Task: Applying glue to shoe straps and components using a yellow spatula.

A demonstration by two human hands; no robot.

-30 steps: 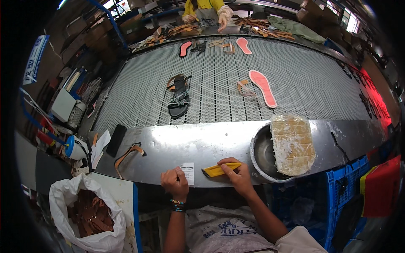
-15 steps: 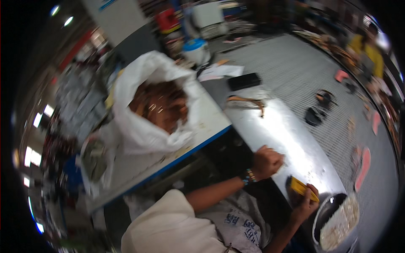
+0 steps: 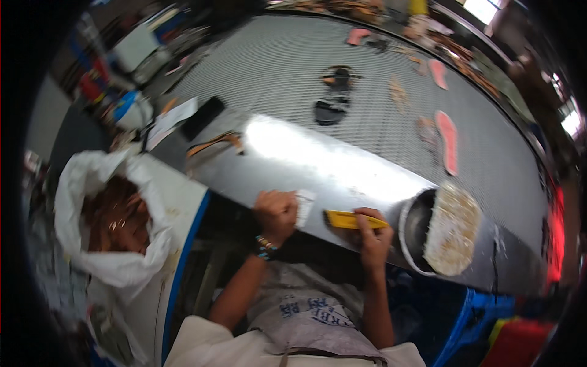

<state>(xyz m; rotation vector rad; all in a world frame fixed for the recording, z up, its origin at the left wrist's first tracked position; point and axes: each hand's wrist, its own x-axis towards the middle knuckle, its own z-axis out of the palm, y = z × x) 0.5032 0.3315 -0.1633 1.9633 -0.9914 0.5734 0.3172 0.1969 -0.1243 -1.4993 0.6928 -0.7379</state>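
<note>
My right hand [image 3: 374, 240] is closed around a flat yellow tool [image 3: 342, 219], long and straight-edged like a scraper, held over the near edge of the shiny metal ledge [image 3: 269, 177]. My left hand [image 3: 276, 214], with a beaded bracelet at the wrist, is curled into a fist above the same edge. A pale, flat piece [image 3: 304, 207] shows against its knuckles; blur hides whether the fingers grip it. Right of my right hand stands a round metal pan [image 3: 405, 235], with a whitish, crusted slab [image 3: 454, 229] across its right side.
A brown-and-black strap [image 3: 214, 144] and a black case [image 3: 203, 117] lie on the ledge's left part. Beyond it, a ribbed conveyor belt [image 3: 263, 67] carries a black sandal [image 3: 333, 98] and pink insoles [image 3: 447, 142]. At left, a white sack [image 3: 73, 208] of brown pieces stands on a blue-edged table [image 3: 177, 189].
My view has swung right, so the sack now sits farther left and the pan shows more fully. The pale piece is now visible by my left fist. My right hand still holds the yellow tool.
</note>
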